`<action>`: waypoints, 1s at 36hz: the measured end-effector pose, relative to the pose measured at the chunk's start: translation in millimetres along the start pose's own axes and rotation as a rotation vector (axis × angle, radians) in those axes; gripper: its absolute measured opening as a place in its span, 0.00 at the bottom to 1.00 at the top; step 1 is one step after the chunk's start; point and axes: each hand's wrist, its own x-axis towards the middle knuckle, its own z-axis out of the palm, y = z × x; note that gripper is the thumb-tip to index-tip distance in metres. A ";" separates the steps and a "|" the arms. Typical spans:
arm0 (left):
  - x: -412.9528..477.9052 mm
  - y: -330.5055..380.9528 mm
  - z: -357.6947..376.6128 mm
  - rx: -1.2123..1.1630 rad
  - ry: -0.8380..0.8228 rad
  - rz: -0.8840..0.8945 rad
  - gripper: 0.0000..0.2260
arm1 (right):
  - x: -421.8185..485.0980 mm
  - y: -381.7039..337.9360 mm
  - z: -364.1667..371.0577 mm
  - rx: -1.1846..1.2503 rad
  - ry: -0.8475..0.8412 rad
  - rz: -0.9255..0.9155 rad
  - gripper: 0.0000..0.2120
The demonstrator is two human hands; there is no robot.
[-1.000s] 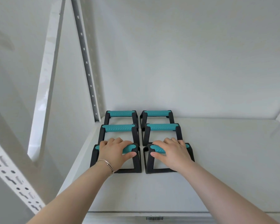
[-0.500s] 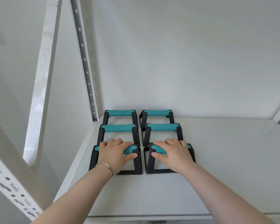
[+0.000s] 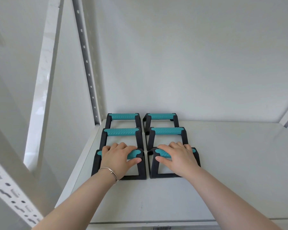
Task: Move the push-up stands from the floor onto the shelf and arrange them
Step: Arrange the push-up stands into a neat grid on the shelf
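Note:
Several black push-up stands with teal grips stand in two columns at the back left of the white shelf [image 3: 223,171]. My left hand [image 3: 117,159] wraps the grip of the front left stand [image 3: 140,170]. My right hand [image 3: 178,157] wraps the grip of the front right stand [image 3: 152,168]. Both front stands rest on the shelf, side by side and nearly touching. Behind them are the middle left stand [image 3: 121,131], the middle right stand [image 3: 167,131], the back left stand [image 3: 123,116] and the back right stand [image 3: 160,116] by the wall.
A perforated grey upright [image 3: 86,62] rises at the shelf's back left corner, and a white slotted post [image 3: 12,193] crosses the near left. The white back wall [image 3: 189,63] closes the shelf. A barcode label [image 3: 161,228] sits on the shelf's front edge.
The two front stands have shifted slightly away from me, closing up to the middle row. My hands keep the same hold on their grips.

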 end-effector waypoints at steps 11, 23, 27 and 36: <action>-0.8 1.7 -1.1 0.020 -0.024 -0.015 0.25 | -1.7 -1.7 -1.4 -0.023 -0.002 -0.006 0.25; -2.4 4.2 -5.9 0.023 -0.055 -0.031 0.24 | -1.2 -1.9 -2.7 0.020 -0.013 0.003 0.24; -1.1 5.4 -8.5 0.008 -0.051 -0.037 0.24 | -0.2 -2.4 -5.0 0.009 -0.041 -0.001 0.25; 39.4 0.4 -26.6 -0.022 0.082 -0.058 0.25 | 39.2 -4.2 -25.1 0.079 0.016 -0.007 0.29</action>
